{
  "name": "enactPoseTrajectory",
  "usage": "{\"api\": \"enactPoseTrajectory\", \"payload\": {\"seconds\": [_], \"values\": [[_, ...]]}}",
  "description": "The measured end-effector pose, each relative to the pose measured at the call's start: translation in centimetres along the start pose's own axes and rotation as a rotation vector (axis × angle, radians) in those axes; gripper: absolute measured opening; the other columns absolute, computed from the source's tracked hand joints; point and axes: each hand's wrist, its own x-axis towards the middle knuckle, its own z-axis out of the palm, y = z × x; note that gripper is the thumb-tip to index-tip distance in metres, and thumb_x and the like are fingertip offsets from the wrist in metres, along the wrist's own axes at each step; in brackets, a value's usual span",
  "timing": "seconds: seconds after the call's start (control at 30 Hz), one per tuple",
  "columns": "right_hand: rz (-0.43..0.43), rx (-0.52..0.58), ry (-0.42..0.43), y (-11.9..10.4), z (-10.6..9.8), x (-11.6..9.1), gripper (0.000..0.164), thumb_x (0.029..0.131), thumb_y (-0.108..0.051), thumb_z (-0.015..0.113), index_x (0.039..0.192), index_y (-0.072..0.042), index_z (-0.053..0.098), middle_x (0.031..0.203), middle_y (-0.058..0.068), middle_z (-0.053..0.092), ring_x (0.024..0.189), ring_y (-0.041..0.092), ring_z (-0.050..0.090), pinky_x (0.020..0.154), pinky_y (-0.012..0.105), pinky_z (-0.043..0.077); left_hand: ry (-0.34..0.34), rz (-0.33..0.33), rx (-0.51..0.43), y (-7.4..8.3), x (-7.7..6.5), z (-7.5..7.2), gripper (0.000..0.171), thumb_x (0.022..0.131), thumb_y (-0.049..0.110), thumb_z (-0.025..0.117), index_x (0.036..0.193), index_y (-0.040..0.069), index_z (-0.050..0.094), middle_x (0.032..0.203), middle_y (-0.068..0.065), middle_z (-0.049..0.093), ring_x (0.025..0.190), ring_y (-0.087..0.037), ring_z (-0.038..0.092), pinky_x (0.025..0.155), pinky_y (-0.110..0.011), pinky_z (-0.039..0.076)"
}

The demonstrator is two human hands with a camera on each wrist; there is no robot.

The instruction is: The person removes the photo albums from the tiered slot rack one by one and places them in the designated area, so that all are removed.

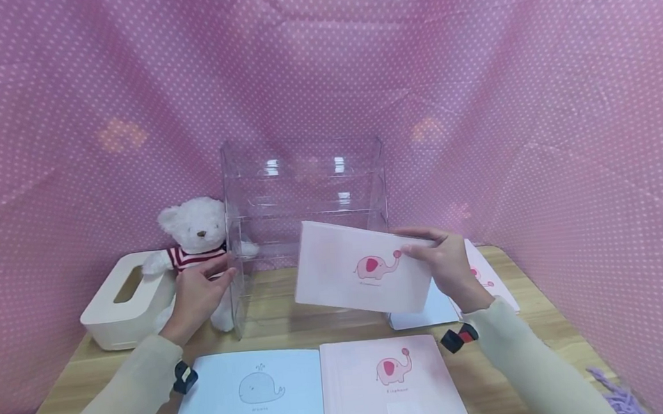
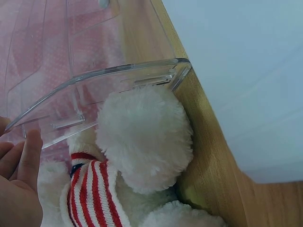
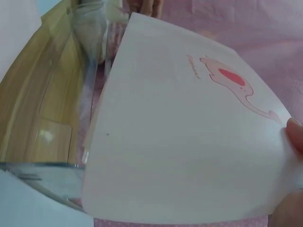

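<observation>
My right hand pinches the right edge of a pink elephant book, thumb on the cover. The book is tilted in front of the lower part of a clear acrylic shelf rack. At the rack's left side panel, my left hand holds the front edge between thumb and fingers, as the left wrist view also shows at the clear panel. In the right wrist view the pink book covers much of the rack.
A white teddy bear in a striped top sits left of the rack, against a white tissue box. A blue whale book and another pink elephant book lie in front. More blue and pink books lie right.
</observation>
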Motion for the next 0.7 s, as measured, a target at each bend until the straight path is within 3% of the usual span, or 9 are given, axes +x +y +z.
{"api": "enactPoseTrajectory", "payload": {"seconds": [0.47, 0.7], "values": [[-0.080, 0.074, -0.059, 0.5, -6.1, -2.1, 0.033, 0.087, 0.011, 0.068, 0.114, -0.006, 0.076, 0.106, -0.009, 0.079, 0.092, 0.011, 0.077, 0.077, 0.028, 0.064, 0.003, 0.006, -0.017, -0.1, 0.2, 0.1, 0.037, 0.093, 0.015, 0.073, 0.128, 0.004, 0.069, 0.125, -0.020, 0.072, 0.107, -0.035, 0.073, 0.072, 0.004, 0.044], [-0.025, 0.117, -0.035, 1.2, -9.4, -3.6, 0.034, 0.088, 0.011, 0.067, 0.115, -0.008, 0.076, 0.109, -0.009, 0.078, 0.098, 0.009, 0.075, 0.078, 0.028, 0.064, 0.018, 0.006, -0.011, -0.4, 0.1, 0.1, 0.038, 0.092, 0.015, 0.073, 0.127, 0.003, 0.069, 0.122, -0.020, 0.073, 0.107, -0.035, 0.073, 0.072, 0.004, 0.042]]}}
